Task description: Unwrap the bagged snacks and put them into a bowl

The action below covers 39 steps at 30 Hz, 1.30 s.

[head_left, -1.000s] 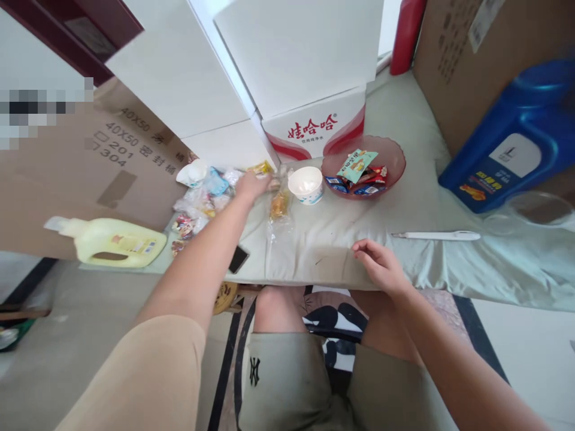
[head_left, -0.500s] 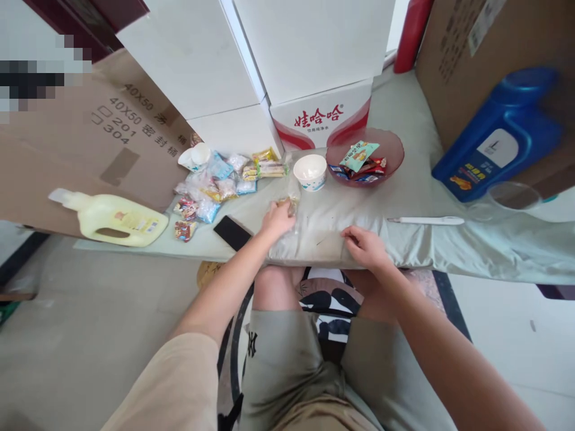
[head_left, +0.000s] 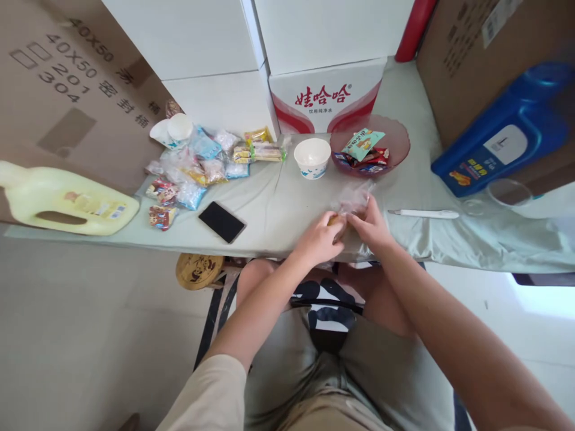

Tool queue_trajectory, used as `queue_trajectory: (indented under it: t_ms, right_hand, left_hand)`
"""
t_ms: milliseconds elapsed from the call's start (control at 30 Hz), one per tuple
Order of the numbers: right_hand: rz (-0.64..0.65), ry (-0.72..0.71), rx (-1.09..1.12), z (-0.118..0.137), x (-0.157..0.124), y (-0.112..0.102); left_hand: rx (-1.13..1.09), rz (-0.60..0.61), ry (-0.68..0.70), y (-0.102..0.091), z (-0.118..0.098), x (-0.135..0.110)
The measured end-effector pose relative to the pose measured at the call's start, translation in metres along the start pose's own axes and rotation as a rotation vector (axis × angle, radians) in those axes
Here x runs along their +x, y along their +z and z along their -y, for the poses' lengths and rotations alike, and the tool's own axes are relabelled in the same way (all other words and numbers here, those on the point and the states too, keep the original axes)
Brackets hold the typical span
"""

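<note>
A clear, crinkled plastic bag (head_left: 357,199) with something yellowish-brown in it is at the table's front edge, between my two hands. My left hand (head_left: 320,239) is closed on the bag's near left part. On its right side, my right hand (head_left: 371,224) pinches the bag, thumb toward the left fingers. What exactly the bag contains is mostly hidden by my fingers. Just beyond the hands stands a white paper bowl (head_left: 312,158). Beside it, a pink translucent bowl (head_left: 399,143) holds several snack packets (head_left: 365,146).
Left of my hands lie a black phone (head_left: 221,221) and a heap of wrapped snacks (head_left: 206,161). A yellow jug (head_left: 72,200) lies at far left. To the right are a white pen-like tool (head_left: 424,214), a clear cup (head_left: 510,194) and a large blue bottle (head_left: 507,131). Boxes (head_left: 327,99) stand behind.
My left hand has moved right with the plastic bag, away from the phone. My right hand has come up to the bag and taken hold of it. The view has shifted slightly.
</note>
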State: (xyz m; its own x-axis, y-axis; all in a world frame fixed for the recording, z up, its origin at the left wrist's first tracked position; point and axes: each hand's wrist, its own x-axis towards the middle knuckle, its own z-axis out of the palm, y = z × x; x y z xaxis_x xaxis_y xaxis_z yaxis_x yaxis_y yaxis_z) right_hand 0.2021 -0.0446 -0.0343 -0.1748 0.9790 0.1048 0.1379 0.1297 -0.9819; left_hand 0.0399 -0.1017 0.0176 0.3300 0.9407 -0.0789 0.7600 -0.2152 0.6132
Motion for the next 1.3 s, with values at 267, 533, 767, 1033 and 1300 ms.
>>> queue_trajectory:
  t_ms: [267,533,767,1033,1300]
  right_hand:
    - [-0.294,0.063,-0.166,0.013,0.026,0.0]
    - [-0.344,0.122,-0.173,0.005,0.057,-0.025]
    - [-0.282,0.043,-0.324,-0.004,0.062,-0.025]
    - [0.068,-0.175,-0.456,0.004,0.038,-0.022]
    - [0.312,-0.29,-0.325,-0.001,0.024,-0.026]
  left_hand:
    - [-0.653,-0.078,0.096,-0.005,0.025,0.043]
    - [-0.944,0.166,0.101,-0.016,0.041,0.063]
    - [-1.013,0.259,-0.061,-0.039,0.048,0.055]
    - [-0.403,-0.213,0.061,-0.003,0.032,0.051]
    - [-0.09,-0.499,-0.182,-0.006,0.055,0.069]
